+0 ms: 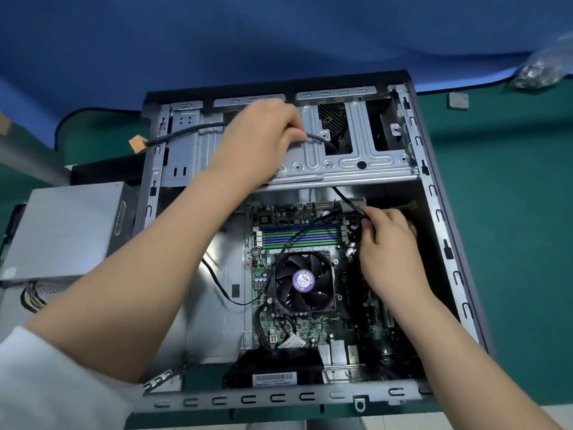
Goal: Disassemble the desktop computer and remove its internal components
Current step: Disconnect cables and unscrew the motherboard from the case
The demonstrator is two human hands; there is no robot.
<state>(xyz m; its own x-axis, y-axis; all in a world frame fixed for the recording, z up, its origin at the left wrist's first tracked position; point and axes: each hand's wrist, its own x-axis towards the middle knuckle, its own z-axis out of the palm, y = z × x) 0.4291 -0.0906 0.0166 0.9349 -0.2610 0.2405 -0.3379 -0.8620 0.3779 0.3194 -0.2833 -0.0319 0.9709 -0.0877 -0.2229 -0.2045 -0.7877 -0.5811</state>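
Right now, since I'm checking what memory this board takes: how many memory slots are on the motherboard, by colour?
Blue memory slots: 2
Green memory slots: 2
Total: 4

Green mat (511, 212) under open computer case (434, 193), grey box (68, 231) beside.

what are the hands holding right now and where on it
Left hand grips a black cable along its run above the drive cage. Right hand pinches a thin black cable near its end by the motherboard.
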